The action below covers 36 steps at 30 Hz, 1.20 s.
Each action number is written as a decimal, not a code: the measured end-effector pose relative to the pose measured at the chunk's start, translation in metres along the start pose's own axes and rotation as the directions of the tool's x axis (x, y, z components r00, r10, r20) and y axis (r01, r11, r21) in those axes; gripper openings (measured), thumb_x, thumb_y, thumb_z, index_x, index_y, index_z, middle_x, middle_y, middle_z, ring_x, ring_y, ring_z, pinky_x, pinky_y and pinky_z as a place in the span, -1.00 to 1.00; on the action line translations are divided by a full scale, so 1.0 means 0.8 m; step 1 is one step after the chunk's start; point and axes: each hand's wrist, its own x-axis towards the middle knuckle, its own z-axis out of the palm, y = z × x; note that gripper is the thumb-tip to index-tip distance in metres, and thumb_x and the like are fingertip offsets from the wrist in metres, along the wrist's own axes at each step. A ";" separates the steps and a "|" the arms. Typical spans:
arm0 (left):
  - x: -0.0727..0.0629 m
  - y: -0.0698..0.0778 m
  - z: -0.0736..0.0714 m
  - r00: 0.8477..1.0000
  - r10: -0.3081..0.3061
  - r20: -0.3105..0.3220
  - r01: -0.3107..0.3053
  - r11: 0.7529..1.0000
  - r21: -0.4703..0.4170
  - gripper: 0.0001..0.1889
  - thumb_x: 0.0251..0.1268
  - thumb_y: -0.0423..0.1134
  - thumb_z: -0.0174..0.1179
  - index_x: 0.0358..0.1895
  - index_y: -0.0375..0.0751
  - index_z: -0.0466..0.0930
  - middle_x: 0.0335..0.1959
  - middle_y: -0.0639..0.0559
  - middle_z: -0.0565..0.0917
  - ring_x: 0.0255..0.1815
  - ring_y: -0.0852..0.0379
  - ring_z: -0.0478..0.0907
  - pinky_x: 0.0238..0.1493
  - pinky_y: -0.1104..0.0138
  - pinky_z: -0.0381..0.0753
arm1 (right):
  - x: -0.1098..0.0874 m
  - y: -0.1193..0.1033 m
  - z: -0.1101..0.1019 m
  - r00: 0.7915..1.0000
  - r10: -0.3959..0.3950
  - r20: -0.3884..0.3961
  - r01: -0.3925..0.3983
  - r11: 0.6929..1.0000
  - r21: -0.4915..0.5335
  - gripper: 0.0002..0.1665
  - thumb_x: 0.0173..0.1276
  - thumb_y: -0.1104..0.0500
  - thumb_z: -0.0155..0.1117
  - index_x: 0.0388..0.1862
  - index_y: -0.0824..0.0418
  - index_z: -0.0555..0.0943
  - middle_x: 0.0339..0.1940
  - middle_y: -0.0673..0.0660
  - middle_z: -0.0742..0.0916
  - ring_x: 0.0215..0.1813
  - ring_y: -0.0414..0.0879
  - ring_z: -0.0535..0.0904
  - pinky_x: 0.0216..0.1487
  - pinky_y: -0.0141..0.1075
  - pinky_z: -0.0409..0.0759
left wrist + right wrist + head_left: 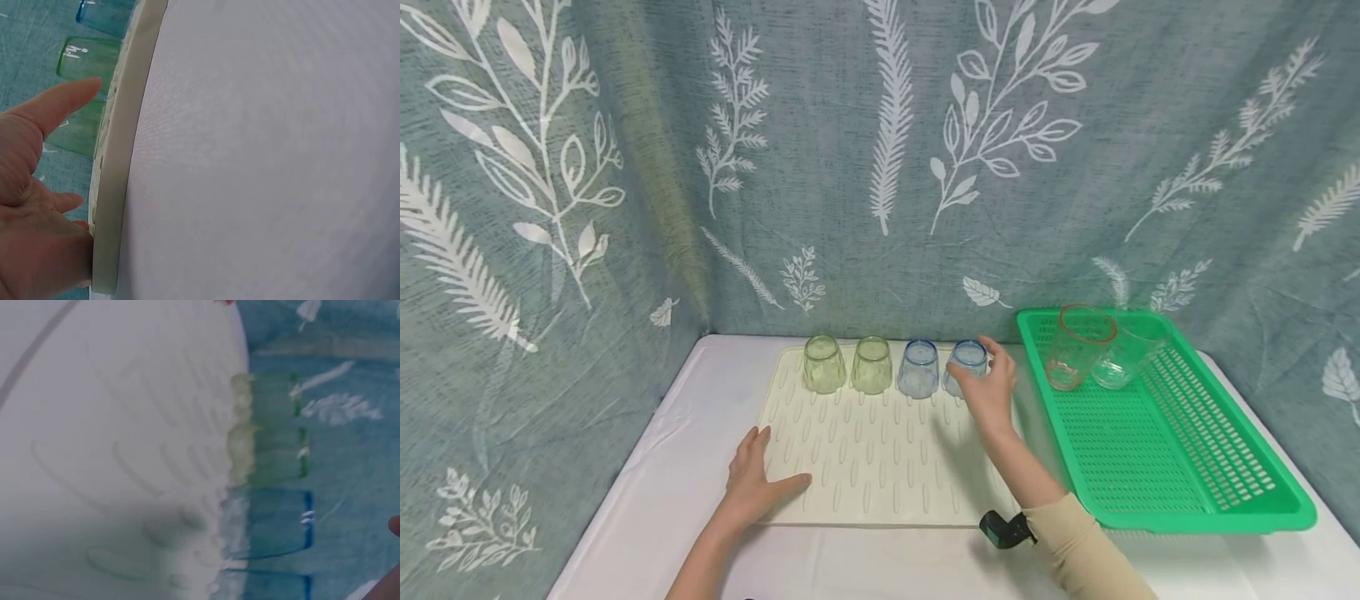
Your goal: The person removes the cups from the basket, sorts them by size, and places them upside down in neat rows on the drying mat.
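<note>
On a cream ridged mat (865,467), two green glasses (824,365) and two blue glasses (918,369) stand in a row along the back edge, narrower ends up. My right hand (988,387) is at the rightmost blue glass (967,357), thumb on its near left and fingers at its right. In the right wrist view only a fingertip (394,526) shows, apart from the glasses. My left hand (752,483) is at the mat's left edge, fingers spread, thumb reaching over the surface, holding nothing. The left wrist view shows that hand (31,181) beside the mat's edge.
To the right stands a green slatted basket (1187,521) with a red-rimmed glass (1078,350) and a clear glass (1123,358) leaning in its back left. A white cloth (647,500) covers the table. A leaf-patterned curtain (820,167) hangs behind.
</note>
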 end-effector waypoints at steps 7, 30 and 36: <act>0.005 0.005 0.005 0.999 0.031 0.019 -0.032 0.999 0.037 0.20 0.00 -0.03 0.46 0.51 -0.47 -0.22 0.50 -0.46 -0.35 0.46 -0.53 -0.43 0.29 -0.42 -0.36 | -0.021 -0.037 -0.038 0.995 0.011 0.098 -0.023 0.992 0.124 -0.25 0.30 0.21 0.32 0.44 0.14 0.27 0.44 0.13 0.25 0.40 0.12 0.10 0.23 -0.03 0.29; 0.004 0.008 0.006 0.996 0.051 0.070 -0.059 0.992 0.111 0.22 0.01 0.03 0.45 0.48 -0.58 -0.21 0.49 -0.51 -0.44 0.46 -0.49 -0.55 0.31 -0.33 -0.56 | 0.014 -0.070 -0.190 0.998 -0.048 0.047 0.050 0.998 -0.044 -0.11 0.38 -0.03 0.30 0.57 0.00 0.10 0.53 0.09 0.14 0.42 0.04 0.06 0.23 0.01 0.24; 0.000 0.007 0.007 0.996 0.042 0.074 -0.051 0.992 0.118 0.22 0.00 0.05 0.45 0.47 -0.60 -0.20 0.48 -0.53 -0.44 0.45 -0.50 -0.55 0.30 -0.34 -0.55 | 0.046 -0.065 -0.217 0.998 -0.036 -0.060 0.027 0.990 -0.137 -0.09 0.39 -0.02 0.27 0.57 0.04 0.04 0.53 0.12 0.07 0.47 0.11 0.01 0.27 0.01 0.28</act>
